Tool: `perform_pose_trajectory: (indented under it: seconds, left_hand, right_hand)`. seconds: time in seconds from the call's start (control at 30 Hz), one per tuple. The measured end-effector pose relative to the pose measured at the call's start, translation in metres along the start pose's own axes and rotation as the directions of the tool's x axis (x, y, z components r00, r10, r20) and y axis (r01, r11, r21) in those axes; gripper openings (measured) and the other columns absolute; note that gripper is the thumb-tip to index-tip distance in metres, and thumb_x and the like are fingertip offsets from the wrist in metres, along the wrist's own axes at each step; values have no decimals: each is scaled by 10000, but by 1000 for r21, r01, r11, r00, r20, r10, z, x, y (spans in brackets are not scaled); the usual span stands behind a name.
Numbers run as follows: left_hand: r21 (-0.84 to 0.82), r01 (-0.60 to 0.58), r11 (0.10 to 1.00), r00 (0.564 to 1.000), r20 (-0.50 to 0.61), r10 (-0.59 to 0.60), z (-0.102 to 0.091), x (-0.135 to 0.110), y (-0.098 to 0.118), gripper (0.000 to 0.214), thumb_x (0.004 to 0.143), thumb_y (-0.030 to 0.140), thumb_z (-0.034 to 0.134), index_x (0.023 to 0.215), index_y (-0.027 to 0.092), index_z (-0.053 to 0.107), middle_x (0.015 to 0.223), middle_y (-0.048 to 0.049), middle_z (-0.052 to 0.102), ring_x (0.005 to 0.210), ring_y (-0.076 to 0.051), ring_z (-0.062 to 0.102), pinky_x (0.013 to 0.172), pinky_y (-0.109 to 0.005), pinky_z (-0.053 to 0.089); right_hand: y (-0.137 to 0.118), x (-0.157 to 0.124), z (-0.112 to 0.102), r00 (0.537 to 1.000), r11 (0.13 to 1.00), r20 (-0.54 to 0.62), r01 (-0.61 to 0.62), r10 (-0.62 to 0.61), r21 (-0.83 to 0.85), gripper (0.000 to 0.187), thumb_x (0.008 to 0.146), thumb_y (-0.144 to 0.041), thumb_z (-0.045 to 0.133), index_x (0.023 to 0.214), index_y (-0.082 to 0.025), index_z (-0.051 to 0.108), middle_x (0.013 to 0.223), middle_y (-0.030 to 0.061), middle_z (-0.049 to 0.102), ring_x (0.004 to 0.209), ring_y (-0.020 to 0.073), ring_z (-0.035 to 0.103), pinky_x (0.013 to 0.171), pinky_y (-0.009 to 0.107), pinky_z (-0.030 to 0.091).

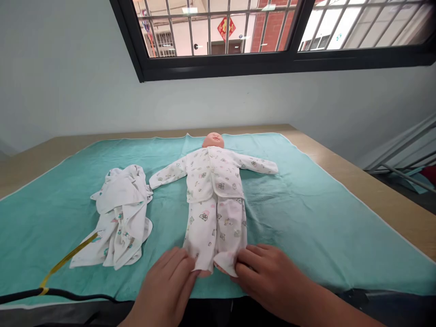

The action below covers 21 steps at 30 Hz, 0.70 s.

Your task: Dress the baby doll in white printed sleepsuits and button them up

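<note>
The left hand [166,284] and right hand [265,272] lay flat, grips open, fingertips on the trouser cuffs of a plastic baby doll in white printed pyjamas [214,181], face-up on a teal towel [306,218] covering the counter [374,190].

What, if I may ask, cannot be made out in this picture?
Feet and hands of the doll: head view, covered by trouser legs and sleeves.
Whether left hand and right hand pinch the cuffs: head view, fingers hide it.
Cable: head view, cut off at the left edge.
</note>
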<state>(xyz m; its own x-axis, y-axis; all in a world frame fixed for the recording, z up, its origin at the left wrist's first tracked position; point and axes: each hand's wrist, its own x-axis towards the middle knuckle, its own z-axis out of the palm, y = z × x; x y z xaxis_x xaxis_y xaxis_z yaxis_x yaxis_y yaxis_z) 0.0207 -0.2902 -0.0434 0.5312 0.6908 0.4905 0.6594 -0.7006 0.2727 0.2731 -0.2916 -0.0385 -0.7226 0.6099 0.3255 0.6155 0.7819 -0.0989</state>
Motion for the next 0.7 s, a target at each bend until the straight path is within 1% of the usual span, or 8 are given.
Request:
perform_pose_trajectory:
  seconds: [0.2, 0.27, 0.33, 0.43, 0.5, 0.6, 0.67, 0.7]
  left_hand:
    - [98, -164, 982, 950, -251, 184, -12, -10, 1, 135, 887, 154, 480, 960, 233, 562, 741, -41, 664, 664, -187, 614, 580, -320, 513]
    - [133, -197, 971, 942, -249, 225, -10, -13, 4, 115, 869, 127, 504, 859, 218, 574, 658, -21, 623, 593, -169, 582, 539, -309, 484]
    - [133, -243, 961, 952, -156, 263, -4, -12, 10, 175, 860, 117, 527, 714, 211, 538, 562, 14, 544, 518, -139, 529, 505, -289, 441]
    - [114, -265, 957, 948, -150, 280, 3, -9, 19, 176, 879, 144, 522, 718, 200, 564, 619, 5, 596, 586, -132, 581, 573, -276, 470]
    - [108, -245, 964, 939, -222, 264, 1, -9, 20, 132, 896, 167, 507, 847, 198, 625, 776, -30, 686, 723, -146, 642, 673, -275, 510]
    - [60, -159, 985, 958, -233, 169, -22, -14, 3, 166, 914, 186, 488, 938, 241, 643, 951, -23, 720, 907, -156, 658, 805, -273, 528]
    - [65, 64, 996, 972, -229, -48, -49, -16, -26, 204, 928, 207, 457, 1011, 267, 633, 1076, -28, 699, 1042, -178, 632, 884, -311, 526]
    - [103, 262, 960, 949, -206, -237, -63, -16, -44, 186, 918, 270, 496, 1061, 266, 615, 1134, -39, 675, 1071, -192, 621, 890, -320, 530]
  right_hand:
    - [9, -32, -19, 995, 998, -89, 53, -54, -13, 112, 866, -167, 560, 763, -205, 538, 667, 20, 568, 569, 144, 471, 536, 309, 331]
    - [8, -39, -19, 993, 999, -110, 45, -47, -19, 154, 861, -178, 580, 719, -202, 523, 627, 9, 544, 553, 135, 468, 527, 299, 341]
    - [4, -37, -17, 981, 999, -190, 48, -48, -5, 169, 852, -165, 588, 700, -193, 522, 630, 11, 561, 577, 134, 506, 552, 291, 390]
    - [-4, -23, -17, 947, 998, -312, 68, -69, -14, 61, 840, -133, 586, 878, -164, 623, 863, 80, 692, 843, 193, 636, 768, 338, 504]
    - [-8, -11, -17, 949, 994, -297, 104, -108, -32, 193, 858, -156, 577, 1039, -152, 645, 1031, 103, 710, 1024, 220, 634, 943, 381, 491]
    - [-9, -1, -21, 963, 989, -227, 148, -143, 5, 189, 905, -219, 551, 1048, -174, 666, 1093, 86, 712, 1097, 198, 630, 1059, 358, 451]
    - [-7, -1, -24, 961, 985, -227, 171, -158, 38, 164, 903, -225, 569, 1022, -186, 674, 1089, 66, 720, 1086, 187, 641, 1078, 328, 447]
    - [-5, -3, -23, 957, 982, -237, 182, -165, 54, 160, 891, -215, 586, 1021, -191, 676, 1071, 53, 726, 1063, 186, 652, 1079, 319, 451]
